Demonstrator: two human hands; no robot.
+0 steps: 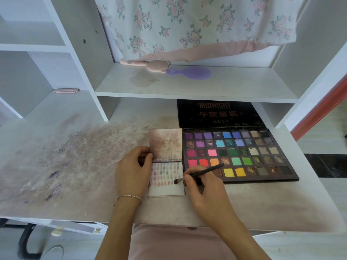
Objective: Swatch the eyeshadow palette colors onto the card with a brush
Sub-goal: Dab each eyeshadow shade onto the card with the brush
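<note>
White desk [75, 194] with shelf unit, surface smeared with powder stains on the left half. Upper shelf [187, 87] holds two small hand mirrors or brushes, one pink [150, 64], one purple [191, 73], touching end to end; floral cloth [187, 21] hangs behind them. One flat pink item [65, 90] in the left cubby. One eyeshadow palette [238, 152] lies open on the desk right of centre, black lid [217, 113] flat behind it; pans in five rows of nine, purples and blues top, reds, greens, yellows lower, several broken or scraped. One card [166, 177] just left of the palette, touching its edge, folded open: stained upper flap, white lower panel with rows of small swatches, bottom part bare. Left hand [131, 171] pinches the card's left edge at the fold, bracelet [129, 197] on wrist. Right hand [202, 186] grips one dark brush [199, 174], tip on the card's right side.
</note>
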